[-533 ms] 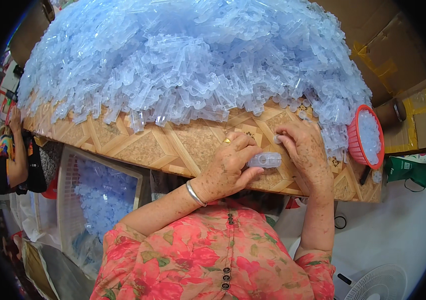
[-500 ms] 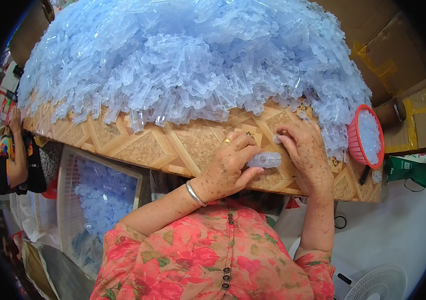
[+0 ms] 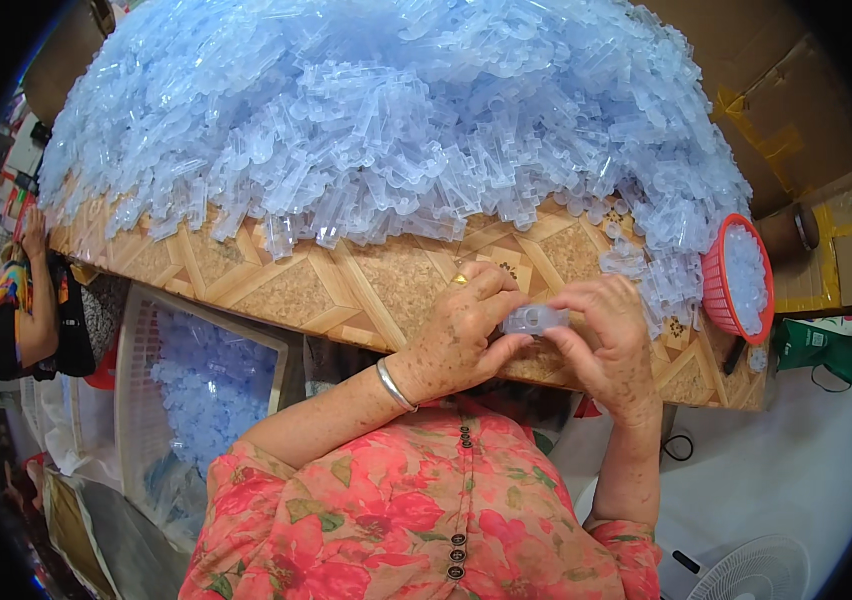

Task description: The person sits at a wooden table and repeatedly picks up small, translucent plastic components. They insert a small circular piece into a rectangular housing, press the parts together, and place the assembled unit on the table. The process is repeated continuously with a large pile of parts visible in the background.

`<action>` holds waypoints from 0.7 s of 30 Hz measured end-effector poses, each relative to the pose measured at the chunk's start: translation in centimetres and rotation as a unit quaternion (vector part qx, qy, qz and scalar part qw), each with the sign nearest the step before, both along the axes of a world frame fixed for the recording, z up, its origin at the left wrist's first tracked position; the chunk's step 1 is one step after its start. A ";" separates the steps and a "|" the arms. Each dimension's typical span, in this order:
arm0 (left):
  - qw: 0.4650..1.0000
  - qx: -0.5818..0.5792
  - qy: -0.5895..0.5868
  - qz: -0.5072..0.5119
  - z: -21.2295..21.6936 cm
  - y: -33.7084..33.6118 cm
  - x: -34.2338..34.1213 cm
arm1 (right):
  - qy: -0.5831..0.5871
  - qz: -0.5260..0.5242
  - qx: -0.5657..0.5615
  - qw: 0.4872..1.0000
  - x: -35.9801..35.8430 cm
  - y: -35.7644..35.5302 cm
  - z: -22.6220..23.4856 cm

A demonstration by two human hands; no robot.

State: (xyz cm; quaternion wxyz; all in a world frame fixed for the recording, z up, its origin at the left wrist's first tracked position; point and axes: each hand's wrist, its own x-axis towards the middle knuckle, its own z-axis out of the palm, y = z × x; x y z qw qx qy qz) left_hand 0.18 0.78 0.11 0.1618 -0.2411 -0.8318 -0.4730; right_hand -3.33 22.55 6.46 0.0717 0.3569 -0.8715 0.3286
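A small translucent plastic piece (image 3: 534,320), oblong with a round feature on it, is held just above the front edge of the table. My left hand (image 3: 471,322), with a gold ring and a silver bangle, is closed on its left end between thumb and fingers. At its right end, my right hand (image 3: 606,335) is closed too, thumb below and fingers above. Whether the right fingers still hold a separate small part is hidden. Beyond both hands lies a huge heap of similar bluish clear plastic pieces (image 3: 376,130).
The heap covers most of the wood-patterned table (image 3: 366,285). A red basket (image 3: 711,285) of small clear parts stands at the right, a dark marker-like stick (image 3: 734,357) beside it. Below left is a pale crate (image 3: 131,400) of plastic pieces. Another person's arm (image 3: 38,290) shows far left.
My right hand has moved left and down, bringing a small round clear part from beside the plastic piece to its right end. My left hand has kept its hold, nearly still.
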 end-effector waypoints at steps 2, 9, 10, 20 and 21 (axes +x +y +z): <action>1.000 0.000 -0.005 0.000 0.1 0.0 0.0 | 0.027 0.008 0.018 0.999 0.4 -0.4 -0.5; 1.000 0.016 -0.005 -0.014 -0.4 0.1 -0.1 | 0.026 0.035 0.030 0.999 0.1 -1.2 -0.3; 1.000 0.019 -0.012 -0.020 -0.4 0.0 -0.2 | 0.021 0.038 0.042 0.998 0.1 -1.4 -0.1; 1.000 0.002 0.025 -0.013 -0.4 0.3 -0.2 | 0.028 0.021 0.052 0.998 0.6 -1.0 0.0; 0.999 0.002 0.041 0.000 -0.1 0.3 -0.2 | 0.035 0.004 0.042 0.999 0.7 -0.9 0.2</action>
